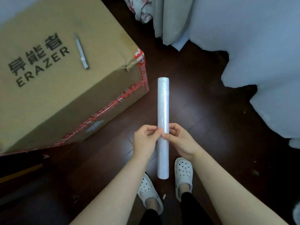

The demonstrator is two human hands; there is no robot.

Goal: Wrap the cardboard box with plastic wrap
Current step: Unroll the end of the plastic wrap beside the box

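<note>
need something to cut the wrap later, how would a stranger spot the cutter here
Start at the big cardboard box on the left, printed ERAZER. On its top face, just right of that lettering, lies a cutter. It is the only loose thing on the box: slim, silver-grey, lying flat.

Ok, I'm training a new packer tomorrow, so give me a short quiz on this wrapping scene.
1. True or false: the utility knife lies on the floor beside the cardboard box.
2. What do the left hand and the right hand grip? A) a tape dispenser B) the plastic wrap roll C) a box flap
3. Fill in: from the person's view, the box stands to the ___ of the roll.
Key: 1 false, the knife lies on top of the box; 2 B; 3 left.
</note>
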